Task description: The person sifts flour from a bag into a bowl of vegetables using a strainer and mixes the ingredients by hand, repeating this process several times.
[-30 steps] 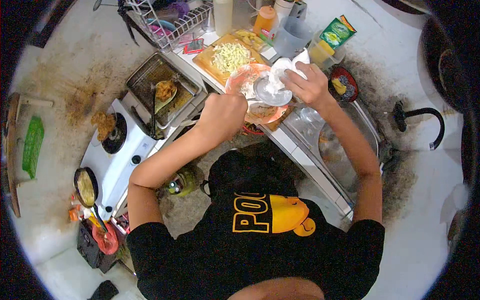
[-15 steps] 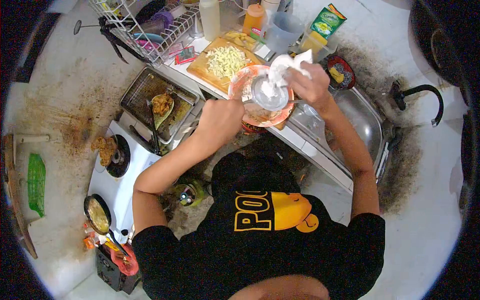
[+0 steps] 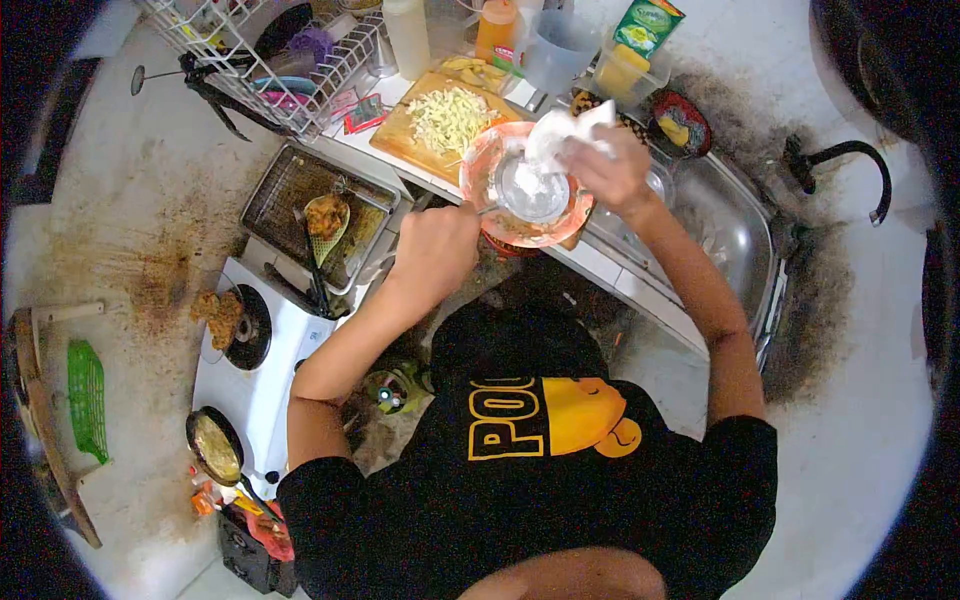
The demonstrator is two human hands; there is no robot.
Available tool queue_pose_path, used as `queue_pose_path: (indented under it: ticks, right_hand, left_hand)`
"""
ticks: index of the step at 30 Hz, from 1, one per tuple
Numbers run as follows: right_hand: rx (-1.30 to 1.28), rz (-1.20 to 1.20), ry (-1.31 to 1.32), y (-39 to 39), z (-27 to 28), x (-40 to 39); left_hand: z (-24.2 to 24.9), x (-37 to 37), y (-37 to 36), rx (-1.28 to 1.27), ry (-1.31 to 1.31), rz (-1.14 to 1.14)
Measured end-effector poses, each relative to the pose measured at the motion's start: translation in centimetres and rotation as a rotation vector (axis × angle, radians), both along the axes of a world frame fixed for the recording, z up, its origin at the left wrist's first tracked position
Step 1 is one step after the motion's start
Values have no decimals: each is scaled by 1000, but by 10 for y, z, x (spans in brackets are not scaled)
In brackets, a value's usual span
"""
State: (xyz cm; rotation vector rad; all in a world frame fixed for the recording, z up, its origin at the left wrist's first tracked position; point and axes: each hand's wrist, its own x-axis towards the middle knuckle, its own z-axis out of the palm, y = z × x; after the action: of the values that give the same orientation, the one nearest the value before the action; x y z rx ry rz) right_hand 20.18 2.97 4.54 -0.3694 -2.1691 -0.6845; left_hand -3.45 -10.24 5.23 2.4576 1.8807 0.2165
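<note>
Near: black shirt, yellow-outlined letters "PO", third letter partly hidden. Left hand: fingers closed round sieve handle. Sieve round, greyish, white powder inside, held over orange-white bowl. Right hand: fingers clamped on white bundle. Far right: green packet, lettering too blurred.

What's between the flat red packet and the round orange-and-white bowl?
The head view shows a tan wooden cutting board topped with pale shredded pieces between the packet and the bowl.

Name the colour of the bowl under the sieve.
The bowl is orange with whitish patches (head view).
</note>
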Motion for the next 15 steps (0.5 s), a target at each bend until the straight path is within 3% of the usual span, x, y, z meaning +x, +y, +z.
queue_pose_path:
  ticks: [2,6,7,11,14,15]
  right_hand:
    - [24,155,-216,0,-9,-2]
    - [0,40,2,-1,-8,-2]
    - [1,101,-110,0,-11,0]
    - [-32,-27,72,5,-20,3]
    - [-4,22,-90,2,-17,1]
    - [-28,8,-9,5,-18,0]
  left_hand:
    - [-2,0,3,-3,8,6]
    - [-1,1,2,-45,3,20]
    - [-2,1,2,-44,-3,23]
    - [-4,-1,3,-65,-2,32]
    - [-19,-6,3,-4,-80,27]
    - [-17,-6,4,-3,-79,23]
